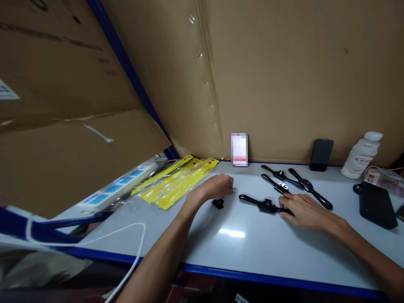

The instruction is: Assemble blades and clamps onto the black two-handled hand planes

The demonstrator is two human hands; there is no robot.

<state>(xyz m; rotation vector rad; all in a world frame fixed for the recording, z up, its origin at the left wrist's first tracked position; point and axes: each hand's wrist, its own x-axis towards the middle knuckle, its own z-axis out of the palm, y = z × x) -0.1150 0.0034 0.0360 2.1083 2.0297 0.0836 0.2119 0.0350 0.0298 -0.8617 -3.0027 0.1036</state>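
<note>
My right hand (301,211) is closed on the right handle of a black spokeshave (267,205), which lies on the grey tabletop (217,248). My left hand (221,186) is in a pinch above the table, left of that tool. By its fingertips a small shiny piece (234,190) shows, too small to name. Below the left hand lies a small black part (217,203). Beyond my right hand are more black spokeshaves: one (275,183) partly behind the fingers, one (280,174) farther back, and one (307,185) lying slantwise at the right.
Yellow-backed clear packages (179,185) lie at the left, beside a white power strip (116,189). A lit phone (239,150) and a dark phone (321,155) lean on the cardboard wall (284,84). A white bottle (360,155) and black case (377,204) stand right. A white cable (94,235) crosses the front left.
</note>
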